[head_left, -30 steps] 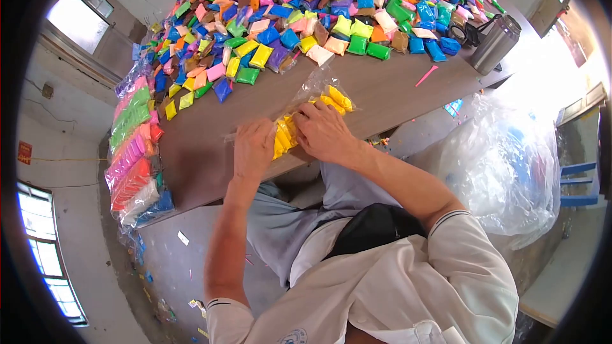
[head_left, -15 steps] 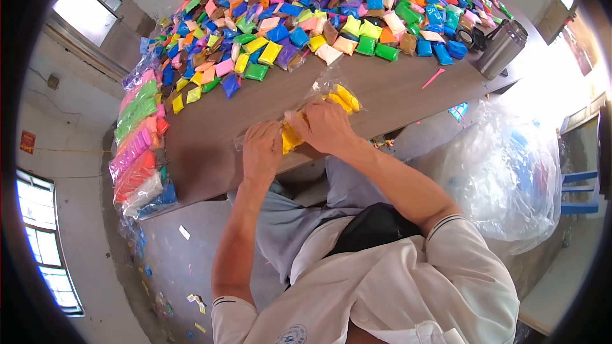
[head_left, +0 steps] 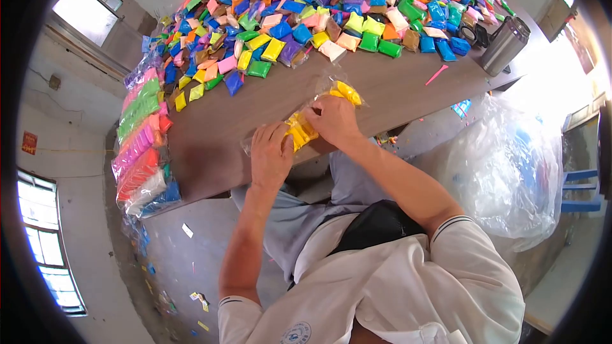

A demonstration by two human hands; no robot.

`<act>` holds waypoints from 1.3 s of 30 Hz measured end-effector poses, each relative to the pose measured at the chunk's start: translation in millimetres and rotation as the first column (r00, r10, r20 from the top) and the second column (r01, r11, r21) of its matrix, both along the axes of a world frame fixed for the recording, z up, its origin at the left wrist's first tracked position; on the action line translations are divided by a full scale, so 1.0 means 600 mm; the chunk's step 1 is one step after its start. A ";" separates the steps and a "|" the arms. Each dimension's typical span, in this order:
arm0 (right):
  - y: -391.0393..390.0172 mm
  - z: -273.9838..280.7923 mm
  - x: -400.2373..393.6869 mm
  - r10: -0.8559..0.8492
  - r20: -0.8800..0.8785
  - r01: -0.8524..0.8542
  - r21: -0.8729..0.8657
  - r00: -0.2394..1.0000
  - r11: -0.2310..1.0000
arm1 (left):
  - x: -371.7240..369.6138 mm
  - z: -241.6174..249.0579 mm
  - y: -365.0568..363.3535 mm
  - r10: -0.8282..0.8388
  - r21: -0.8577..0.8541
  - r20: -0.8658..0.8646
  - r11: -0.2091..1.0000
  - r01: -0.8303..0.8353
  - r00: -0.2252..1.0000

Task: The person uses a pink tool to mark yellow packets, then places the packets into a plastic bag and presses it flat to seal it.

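A clear plastic bag of yellow packets [head_left: 300,132] lies along the near edge of the table, its yellow contents showing between my hands and beyond the right one. My left hand [head_left: 270,153] is closed over the bag's left end, with the thumb against the packets. Farther along, my right hand [head_left: 334,121] has its thumb and fingers pinched together at the bag's upper side. Its palm hides part of the yellow row. The bag's loose transparent film sticks out past both hands.
A large heap of colourful small packets [head_left: 306,13] covers the far table [head_left: 210,134]. Stacked bags of sorted colours [head_left: 137,146] line the left edge. A pink stick [head_left: 437,75] and a steel flask [head_left: 505,46] lie right. A big clear plastic sack [head_left: 503,178] stands beside the table.
My right hand has drawn its fingers into a pinch and turned a little, uncovering more yellow packets between the hands. My left hand stays on the bag's left end. The view has shifted slightly.
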State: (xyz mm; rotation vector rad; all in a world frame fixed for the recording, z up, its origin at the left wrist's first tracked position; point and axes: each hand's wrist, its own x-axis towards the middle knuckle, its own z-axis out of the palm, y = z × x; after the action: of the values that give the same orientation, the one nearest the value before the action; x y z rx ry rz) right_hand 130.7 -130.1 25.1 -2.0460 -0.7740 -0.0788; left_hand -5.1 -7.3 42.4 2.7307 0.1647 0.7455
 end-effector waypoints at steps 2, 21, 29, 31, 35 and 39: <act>-0.001 -0.004 0.001 0.017 0.003 -0.017 0.026 1.000 1.000 | 0.002 0.004 0.001 0.006 -0.027 -0.031 1.000 -0.006 1.000; -0.009 0.006 -0.003 -0.003 -0.137 0.028 0.177 0.991 0.984 | 0.056 -0.003 -0.036 0.006 0.093 0.034 0.996 -0.009 0.999; -0.012 0.011 0.003 0.038 -0.162 -0.005 0.199 0.986 0.980 | 0.058 -0.015 -0.029 -0.003 0.100 0.054 0.995 -0.003 0.999; -0.019 0.015 0.017 0.077 -0.233 -0.035 0.180 0.969 0.983 | 0.057 -0.016 -0.033 0.001 0.098 0.096 0.995 -0.011 0.995; -0.048 0.048 0.048 0.086 -0.351 -0.020 0.188 0.933 0.982 | 0.057 -0.015 -0.037 -0.033 0.086 0.127 0.996 0.023 0.991; -0.061 0.045 0.106 0.003 -0.209 0.035 0.176 0.978 0.984 | 0.050 -0.019 -0.040 0.015 0.063 0.051 0.998 -0.018 0.999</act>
State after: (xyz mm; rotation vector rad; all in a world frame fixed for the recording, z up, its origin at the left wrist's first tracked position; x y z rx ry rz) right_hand 194.3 -166.9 52.3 -1.8547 -0.5971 0.0552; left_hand 24.9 -31.3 31.2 2.7697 0.1556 0.8373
